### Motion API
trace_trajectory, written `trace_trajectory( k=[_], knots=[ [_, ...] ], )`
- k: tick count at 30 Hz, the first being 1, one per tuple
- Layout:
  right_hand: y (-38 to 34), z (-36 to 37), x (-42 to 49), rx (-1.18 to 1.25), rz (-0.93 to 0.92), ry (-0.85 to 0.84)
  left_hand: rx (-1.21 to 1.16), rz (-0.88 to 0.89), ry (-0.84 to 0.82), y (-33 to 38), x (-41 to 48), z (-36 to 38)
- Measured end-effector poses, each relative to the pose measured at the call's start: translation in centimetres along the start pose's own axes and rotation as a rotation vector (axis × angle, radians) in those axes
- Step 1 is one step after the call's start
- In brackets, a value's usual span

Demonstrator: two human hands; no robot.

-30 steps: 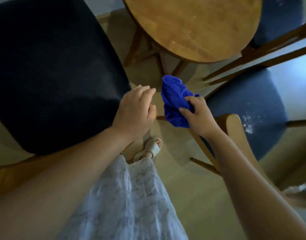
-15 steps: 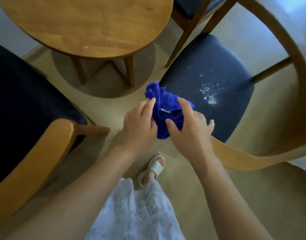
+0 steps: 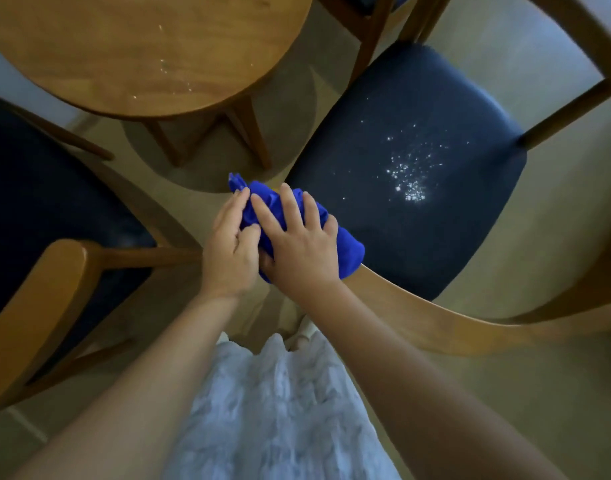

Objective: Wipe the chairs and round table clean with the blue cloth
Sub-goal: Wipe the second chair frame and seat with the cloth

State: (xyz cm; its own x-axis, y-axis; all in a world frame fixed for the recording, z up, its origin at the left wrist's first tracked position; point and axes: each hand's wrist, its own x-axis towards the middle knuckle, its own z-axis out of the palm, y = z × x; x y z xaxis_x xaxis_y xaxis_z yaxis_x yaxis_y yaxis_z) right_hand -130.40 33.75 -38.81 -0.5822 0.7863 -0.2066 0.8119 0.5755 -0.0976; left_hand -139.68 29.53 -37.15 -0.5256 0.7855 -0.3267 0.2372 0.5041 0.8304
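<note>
A pale beige floor runs under everything here, dimly lit. Nearest, a light, crinkled white garment hangs down from the person, and two bare forearms reach forward over it.

The hands meet in the middle of the scene, side by side and touching, with the blue cloth bunched up between them. The left hand grips the cloth's left end, its fingers curled onto the fabric. The right hand lies over the top with fingers fanned out and its thumb tucked under the bundle, clasping it. The cloth sits at the near left corner of the right chair, just above that chair's curved wooden rail; whether it touches the seat I cannot tell.

That chair's dark blue seat carries a scatter of white specks towards its middle, to the right of the cloth and apart from it. To the left stands another chair with a dark seat and a wooden arm.

Farther off, on the left, the round table shows a bare wooden top with a few pale specks. Beyond it, to the right, part of a third chair shows.
</note>
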Motion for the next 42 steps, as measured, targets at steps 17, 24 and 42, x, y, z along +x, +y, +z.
trace_trajectory(
  k=[17, 24, 42],
  knots=[
    [5.0, 1.8, -5.9, 0.029, 0.105, 0.144, 0.788, 0.571, -0.147, -2.4, -2.6, 4.5],
    [0.1, 0.0, 0.5, 0.072, 0.074, 0.042, 0.74, 0.339, -0.107, -1.7, 2.8, -0.1],
    [9.0, 3.2, -11.0, 0.005, 0.167, 0.28, 0.88, 0.765, -0.226, -1.4, -5.9, 9.3]
  ],
)
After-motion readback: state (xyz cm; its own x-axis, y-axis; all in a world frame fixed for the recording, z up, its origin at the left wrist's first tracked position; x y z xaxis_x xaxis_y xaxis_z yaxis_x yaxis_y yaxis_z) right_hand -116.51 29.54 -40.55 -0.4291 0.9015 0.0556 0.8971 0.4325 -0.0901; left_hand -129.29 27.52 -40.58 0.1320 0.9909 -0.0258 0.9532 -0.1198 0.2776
